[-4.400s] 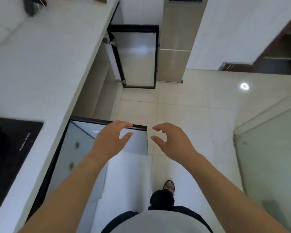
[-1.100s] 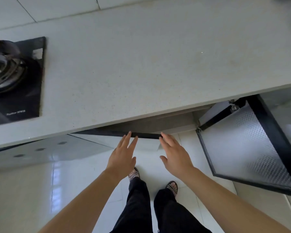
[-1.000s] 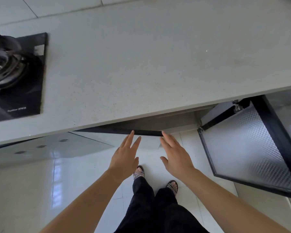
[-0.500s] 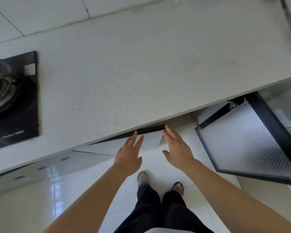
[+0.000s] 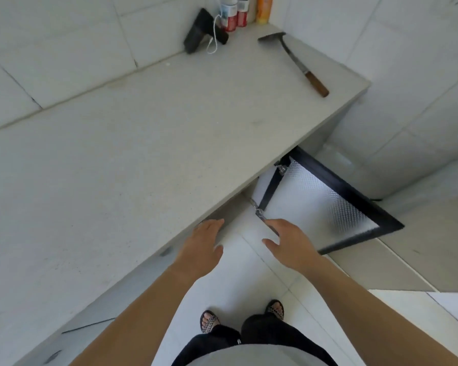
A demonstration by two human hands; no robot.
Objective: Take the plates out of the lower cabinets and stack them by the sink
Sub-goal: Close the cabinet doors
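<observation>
Lower cabinet door [image 5: 325,204] swung wide, interior hidden under countertop [image 5: 143,154], left grip [image 5: 201,247], right grip [image 5: 291,244] released

Wooden-handled knife [image 5: 299,63] on countertop [image 5: 117,167], bottles [image 5: 230,17] against tiled wall [image 5: 64,35]

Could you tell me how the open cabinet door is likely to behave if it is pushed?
The door would probably swing freely rather than slide, since two metal hinges hold one edge. Its patterned panel looks like glass in a thin black frame, so it may be fragile; a gentle push seems wise.
</observation>
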